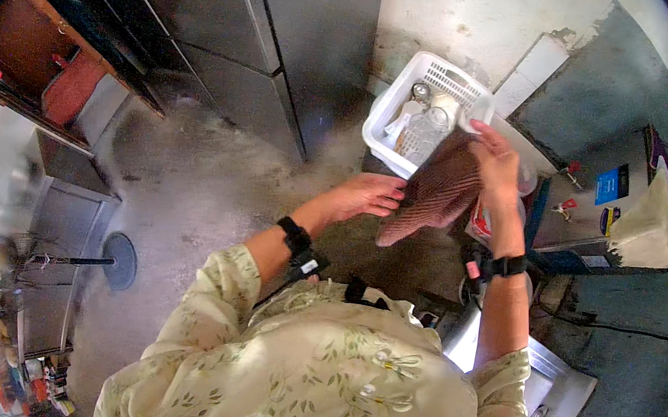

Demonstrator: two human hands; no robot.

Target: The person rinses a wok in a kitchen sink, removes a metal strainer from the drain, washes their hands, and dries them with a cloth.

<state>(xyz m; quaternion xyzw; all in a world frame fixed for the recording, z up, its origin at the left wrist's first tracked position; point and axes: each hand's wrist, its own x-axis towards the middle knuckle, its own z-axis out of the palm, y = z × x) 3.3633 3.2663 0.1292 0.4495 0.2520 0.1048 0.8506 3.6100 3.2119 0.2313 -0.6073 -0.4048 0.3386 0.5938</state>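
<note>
A reddish-brown ribbed cloth (441, 191) hangs between my hands, in front of a white plastic basket (378, 136). My right hand (495, 165) is closed on the cloth's upper right part, with the forearm reaching up past it. Beside those fingertips is a small white piece that I cannot make out. The fingers of my left hand (365, 197) are curled at the cloth's left edge and pinch it. Inside the basket lie a clear glass jar (424, 136), a round metal-topped item (421, 92) and some white pieces. Part of the basket's right side is behind the cloth and my hand.
Tall grey cabinet or refrigerator doors (322, 53) stand beyond the basket on the left. At the right, a pale cloth (648, 223) drapes over a counter unit, and a black cable (616, 328) crosses the wall. A stand fan's round base (120, 261) rests on the floor at left.
</note>
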